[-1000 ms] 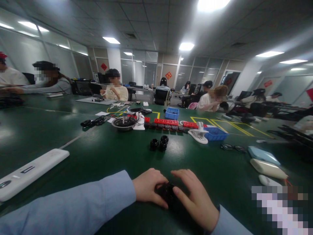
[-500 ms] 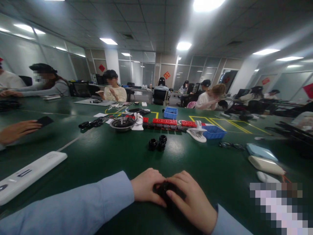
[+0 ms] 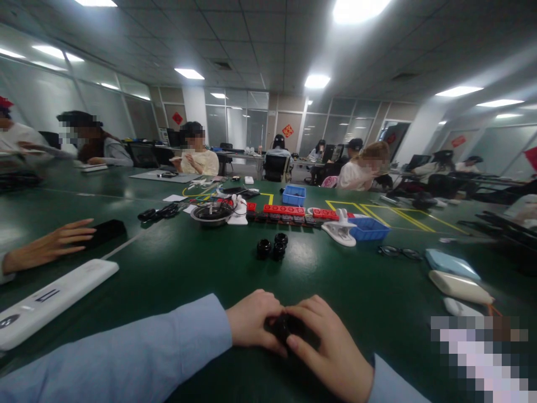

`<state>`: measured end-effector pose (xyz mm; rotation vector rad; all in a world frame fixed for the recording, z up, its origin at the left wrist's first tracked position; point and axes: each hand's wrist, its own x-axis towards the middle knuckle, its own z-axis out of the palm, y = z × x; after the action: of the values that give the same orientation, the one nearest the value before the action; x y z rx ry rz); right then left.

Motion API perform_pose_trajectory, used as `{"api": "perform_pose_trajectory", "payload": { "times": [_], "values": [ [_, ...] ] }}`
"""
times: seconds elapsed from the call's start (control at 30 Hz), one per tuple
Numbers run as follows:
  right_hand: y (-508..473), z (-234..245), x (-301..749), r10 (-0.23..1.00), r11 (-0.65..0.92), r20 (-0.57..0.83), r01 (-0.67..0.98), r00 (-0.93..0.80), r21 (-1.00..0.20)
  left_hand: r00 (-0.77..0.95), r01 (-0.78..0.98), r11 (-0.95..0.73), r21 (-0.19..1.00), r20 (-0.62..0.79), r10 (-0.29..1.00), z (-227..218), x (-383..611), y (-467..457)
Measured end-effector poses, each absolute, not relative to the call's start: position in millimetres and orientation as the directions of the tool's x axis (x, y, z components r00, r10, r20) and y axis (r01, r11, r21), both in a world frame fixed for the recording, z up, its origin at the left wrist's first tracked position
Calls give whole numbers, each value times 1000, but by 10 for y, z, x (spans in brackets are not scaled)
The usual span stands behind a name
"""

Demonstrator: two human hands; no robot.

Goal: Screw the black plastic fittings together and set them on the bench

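Note:
Near the table's front edge, my left hand (image 3: 255, 320) and my right hand (image 3: 333, 344) meet around a small black rounded piece (image 3: 283, 326). The fingers of both are curled in on it from either side. Much of the piece is covered, so its exact kind does not show. Beyond my hands stands a tight cluster of three glossy black round pieces, among them a left one (image 3: 264, 248) and a rear one (image 3: 281, 240).
Behind the cluster runs a row of red and black blocks (image 3: 283, 210), with a metal bowl (image 3: 212, 215), a white clip stand (image 3: 340, 229) and a blue bin (image 3: 369, 228). A long white device (image 3: 54, 299) lies left. Another person's hand (image 3: 54, 245) touches a black object (image 3: 104, 232). Glasses (image 3: 400, 252) lie right.
My hands keep nearly the same grip and place. At the left, the other person's hand has shifted, and the black object by it now lies on the table. The view has moved slightly.

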<state>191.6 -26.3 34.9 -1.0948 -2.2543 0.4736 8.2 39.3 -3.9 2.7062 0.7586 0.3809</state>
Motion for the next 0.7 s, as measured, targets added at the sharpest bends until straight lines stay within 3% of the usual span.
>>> {"api": "perform_pose_trajectory", "payload": {
  "times": [0.4, 0.7],
  "values": [
    [-392, 490, 1770, 748, 662, 265, 664, -608, -348, 829, 462, -821, 335, 166, 534, -70, 93, 413],
    [-414, 384, 1796, 596, 802, 335, 525, -730, -284, 850, 399, -834, 381, 189, 492, -15, 90, 411]
  ]
}}
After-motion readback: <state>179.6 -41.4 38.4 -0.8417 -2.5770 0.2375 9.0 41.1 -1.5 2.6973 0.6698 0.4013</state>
